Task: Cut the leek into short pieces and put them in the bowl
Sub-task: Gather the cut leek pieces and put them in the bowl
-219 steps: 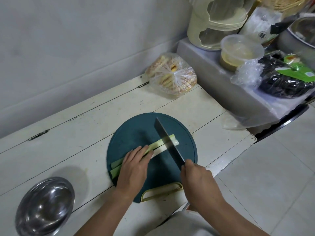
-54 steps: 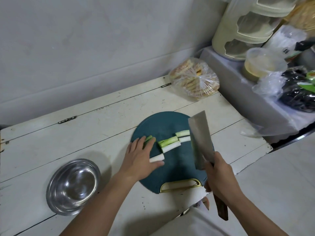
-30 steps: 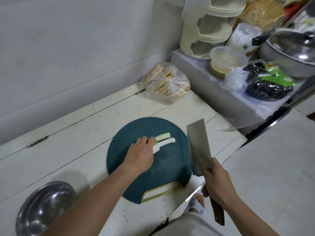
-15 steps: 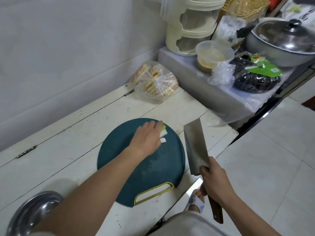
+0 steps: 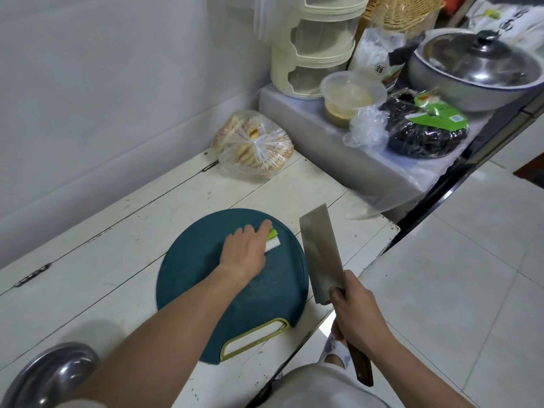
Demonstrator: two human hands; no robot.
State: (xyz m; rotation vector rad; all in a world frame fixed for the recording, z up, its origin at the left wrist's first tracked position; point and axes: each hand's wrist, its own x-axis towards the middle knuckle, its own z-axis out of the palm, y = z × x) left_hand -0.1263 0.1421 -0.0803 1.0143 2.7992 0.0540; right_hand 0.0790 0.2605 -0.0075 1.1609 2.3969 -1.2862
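Observation:
A round dark-teal cutting board lies on the white table. My left hand lies over cut leek pieces at the board's far right, fingers curled round them; only white and green ends stick out past the fingertips. My right hand grips the wooden handle of a cleaver, blade held up in the air just right of the board. The steel bowl sits at the bottom left corner, partly behind my left forearm.
A clear bag of biscuits lies at the table's back corner. To the right a raised shelf carries a plastic tub, stacked cream containers, a dark bag and a lidded pot. The table edge drops to tiled floor.
My left hand has slid across the board to the right, gathering the cut leek pieces under its fingers. The cleaver stays lifted off the board in my right hand.

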